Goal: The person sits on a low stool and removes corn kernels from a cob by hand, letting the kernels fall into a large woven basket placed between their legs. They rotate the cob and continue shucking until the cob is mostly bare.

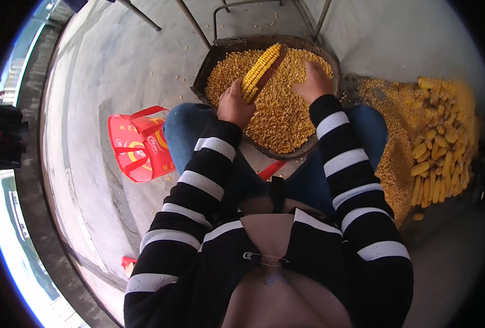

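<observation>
My left hand [235, 105] grips the near end of a corn cob [261, 73], which slants up and away to the right. Yellow kernels cover its left side, while a strip along its right side is bare and reddish brown. Beneath both hands is a dark woven basket [203, 74] filled with loose corn kernels [285, 119]. My right hand [315, 82] is over the basket's right part, apart from the cob. It is blurred and its fingers point down toward the kernels; whether anything is in them is hidden.
A heap of loose kernels [390, 135] and a pile of corn cobs [439, 151] lie on the floor at right. A red bag [138, 143] stands left of my knee. Metal legs [193, 24] rise behind the basket, near the wall [394, 37]. Stray kernels dot the concrete floor [160, 57].
</observation>
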A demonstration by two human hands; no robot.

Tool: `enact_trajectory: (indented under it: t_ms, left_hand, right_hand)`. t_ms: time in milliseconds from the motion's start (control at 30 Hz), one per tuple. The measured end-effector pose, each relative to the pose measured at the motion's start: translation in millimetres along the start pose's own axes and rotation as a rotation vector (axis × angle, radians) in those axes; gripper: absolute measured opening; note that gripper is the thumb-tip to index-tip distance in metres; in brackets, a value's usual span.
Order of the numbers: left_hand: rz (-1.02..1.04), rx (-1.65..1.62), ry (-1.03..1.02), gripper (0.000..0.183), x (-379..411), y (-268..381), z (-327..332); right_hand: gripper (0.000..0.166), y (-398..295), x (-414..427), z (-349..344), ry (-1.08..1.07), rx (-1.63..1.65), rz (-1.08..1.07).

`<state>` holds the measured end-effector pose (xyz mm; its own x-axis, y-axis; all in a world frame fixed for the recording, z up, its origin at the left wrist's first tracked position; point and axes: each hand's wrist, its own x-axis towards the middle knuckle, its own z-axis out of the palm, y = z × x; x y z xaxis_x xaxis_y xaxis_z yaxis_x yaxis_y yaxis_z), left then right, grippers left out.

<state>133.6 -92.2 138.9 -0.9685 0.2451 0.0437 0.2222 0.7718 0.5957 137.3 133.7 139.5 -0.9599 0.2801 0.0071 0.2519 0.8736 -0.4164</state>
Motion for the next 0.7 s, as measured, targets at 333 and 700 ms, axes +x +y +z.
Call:
enact_trajectory:
  t_ms: [333, 700]
  left_hand:
    - [0.441, 0.031, -0.026, 0.059, 13, 16, -19]
    - [-0.490, -1.440, -0.510, 0.048, 22, 7, -4]
  right_hand:
    - [0.067, -9, -4, -52, -0.416, -0.066, -0.545]
    - [0.056, -17, -3, -29, -0.236, 0.114, -0.282]
